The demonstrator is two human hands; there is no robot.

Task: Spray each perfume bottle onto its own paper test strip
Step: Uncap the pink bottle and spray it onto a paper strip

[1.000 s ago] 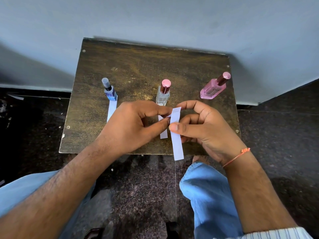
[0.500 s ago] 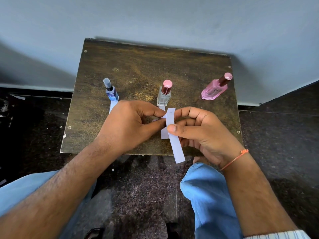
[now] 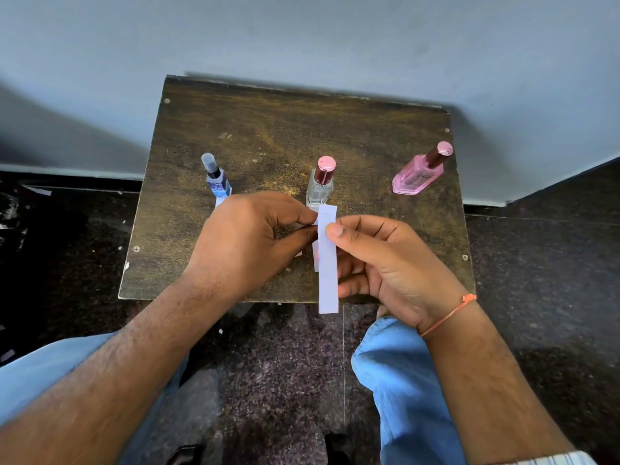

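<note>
Three perfume bottles stand in a row on a small dark wooden table: a blue bottle at the left, a clear bottle with a pink cap in the middle, and a pink bottle at the right. My right hand pinches a long white paper strip upright between thumb and fingers. My left hand pinches the strip's upper left edge. Another strip lies on the table in front of the clear bottle, mostly hidden. A strip's end shows below the blue bottle.
The table stands against a pale wall on a dark speckled floor. My knees in blue trousers sit just before the table's front edge. Small paper scraps lie on the floor at the left.
The held strip has turned more upright and shifted slightly left. Both hands have stayed close together on it. The bottles have not moved.
</note>
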